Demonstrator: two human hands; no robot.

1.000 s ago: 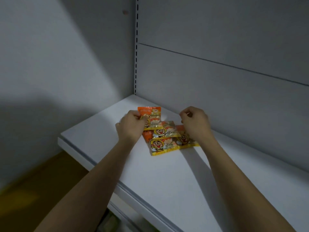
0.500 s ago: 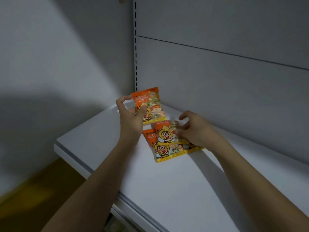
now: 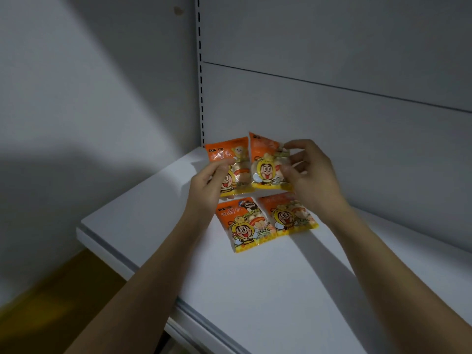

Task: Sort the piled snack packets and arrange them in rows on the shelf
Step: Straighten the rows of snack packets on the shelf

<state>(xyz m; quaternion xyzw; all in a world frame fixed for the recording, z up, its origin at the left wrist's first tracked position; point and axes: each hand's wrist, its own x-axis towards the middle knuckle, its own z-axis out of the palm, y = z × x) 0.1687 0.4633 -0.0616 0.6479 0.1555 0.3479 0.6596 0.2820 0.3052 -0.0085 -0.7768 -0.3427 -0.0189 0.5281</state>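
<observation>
While two packets (image 3: 265, 221) lie side by side on the shelf (image 3: 255, 290), the left hand (image 3: 207, 190) and right hand (image 3: 309, 180) each pinch one packet above them, judged the sorting step; placement in a row behind follows.

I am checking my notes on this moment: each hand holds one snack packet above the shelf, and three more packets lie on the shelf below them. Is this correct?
Not quite: the head view shows two packets on the shelf, not three, the left lying packet and the right lying packet. The rest holds: the left hand and the right hand each hold one packet.
</observation>
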